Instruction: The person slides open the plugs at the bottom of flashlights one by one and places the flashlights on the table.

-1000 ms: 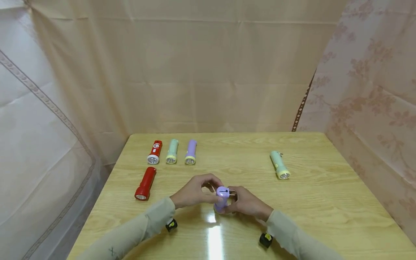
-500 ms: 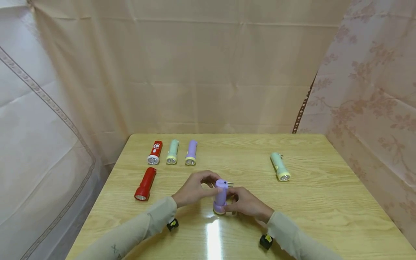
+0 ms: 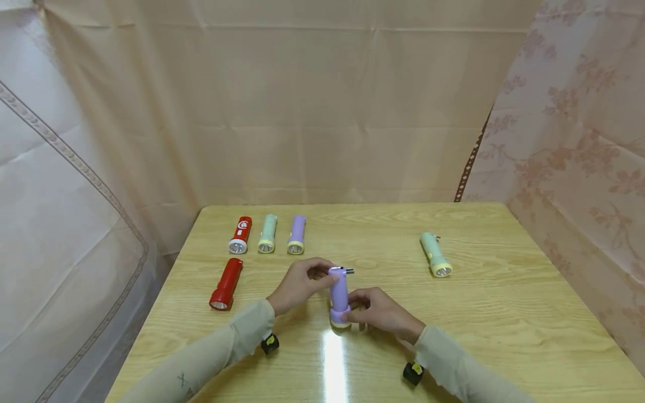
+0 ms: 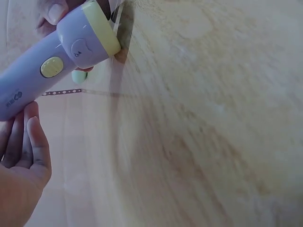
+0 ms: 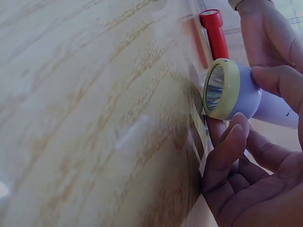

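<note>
Purple flashlight, one of two in that colour, stood nearly upright at the middle of the wooden table's near half, lens end down. Two metal prongs jutted from its upper end, and one yellow button showed on its side. Whether its single yellow rim touched the table could not be told.

Two hands held it. The left hand pinched the upper end between thumb and fingers; the right hand had thumb and fingers clamped on the wide lens end. Two beige sleeves reached in over the table's near edge, with one black block by the left cuff and another black block by the right.

Five more flashlights lay on the table, making six. Three formed a row at its far left: one red-and-white flashlight, one green flashlight and the second purple flashlight. One plain red flashlight lay towards the table's left edge, nearer than that row. The second green flashlight lay by itself on the table's far right half. One beige cloth hung beyond the table's far edge.
</note>
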Demonstrator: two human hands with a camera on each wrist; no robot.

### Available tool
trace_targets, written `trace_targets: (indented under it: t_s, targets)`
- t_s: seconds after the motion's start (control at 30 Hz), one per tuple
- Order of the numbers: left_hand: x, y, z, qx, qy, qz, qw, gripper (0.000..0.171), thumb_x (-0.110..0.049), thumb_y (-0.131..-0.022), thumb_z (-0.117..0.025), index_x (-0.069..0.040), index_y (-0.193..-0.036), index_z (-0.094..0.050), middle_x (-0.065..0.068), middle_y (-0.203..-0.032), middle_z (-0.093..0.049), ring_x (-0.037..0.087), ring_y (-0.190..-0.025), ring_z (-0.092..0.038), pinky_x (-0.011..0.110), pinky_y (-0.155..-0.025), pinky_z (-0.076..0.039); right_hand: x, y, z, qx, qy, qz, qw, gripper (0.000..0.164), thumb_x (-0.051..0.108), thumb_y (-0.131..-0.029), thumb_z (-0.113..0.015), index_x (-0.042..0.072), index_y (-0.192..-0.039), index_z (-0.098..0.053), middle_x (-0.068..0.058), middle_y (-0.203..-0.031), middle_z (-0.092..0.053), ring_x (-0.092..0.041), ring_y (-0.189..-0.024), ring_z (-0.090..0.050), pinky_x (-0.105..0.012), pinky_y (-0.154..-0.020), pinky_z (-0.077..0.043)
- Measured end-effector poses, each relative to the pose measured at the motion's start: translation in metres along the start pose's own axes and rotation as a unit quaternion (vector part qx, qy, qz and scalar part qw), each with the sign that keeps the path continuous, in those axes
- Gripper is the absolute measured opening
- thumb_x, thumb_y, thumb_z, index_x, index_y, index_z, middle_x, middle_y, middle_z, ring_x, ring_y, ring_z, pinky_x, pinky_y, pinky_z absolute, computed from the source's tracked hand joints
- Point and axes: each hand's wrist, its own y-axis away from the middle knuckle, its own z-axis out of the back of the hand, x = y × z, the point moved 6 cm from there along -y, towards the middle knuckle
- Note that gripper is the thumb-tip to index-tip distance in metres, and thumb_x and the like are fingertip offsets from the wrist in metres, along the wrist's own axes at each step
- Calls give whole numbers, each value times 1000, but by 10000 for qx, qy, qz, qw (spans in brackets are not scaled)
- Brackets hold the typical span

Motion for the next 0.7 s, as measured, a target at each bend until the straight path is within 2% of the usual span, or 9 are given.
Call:
trace_targets:
  t_s: [0.2,0.37,0.6,0.7]
  targets:
    - [12,-1,3,-200,392,393,9983,30,-29,-97,-74,-8,-119,-72,3,-110,-74,19,-100,-69,35,-88,-58,0,1,-2,-135,93,-73,9998,39,29,-93,-79,2,-120,-71,-6,-105,-71,-20,-92,-63,-31,-75,-52]
    - [15,-2,3,-260,527,552,9967,30,-26,-97,-74,-4,-118,-72,7,-110,-74,20,-101,-69,39,-89,-58,-1,0,-2,-337,182,-168,9991,43,32,-89,-83,3,-119,-72,-6,-99,-71,-18,-83,-60,-28,-66,-50]
    - [24,-4,1,-321,807,869,9924,32,-26,-97,-75,-2,-118,-71,10,-109,-74,20,-99,-70,44,-92,-58,-1,0,-2,-408,252,-182,9987,43,33,-88,-84,2,-115,-72,-5,-96,-71,-18,-81,-61,-28,-66,-51]
    - [25,-4,0,-359,936,895,9909,34,-25,-97,-74,1,-119,-70,11,-109,-74,19,-98,-71,45,-91,-58,-1,0,-3,-386,238,-152,9989,41,32,-88,-84,2,-114,-73,-6,-95,-70,-19,-80,-61,-28,-65,-51]
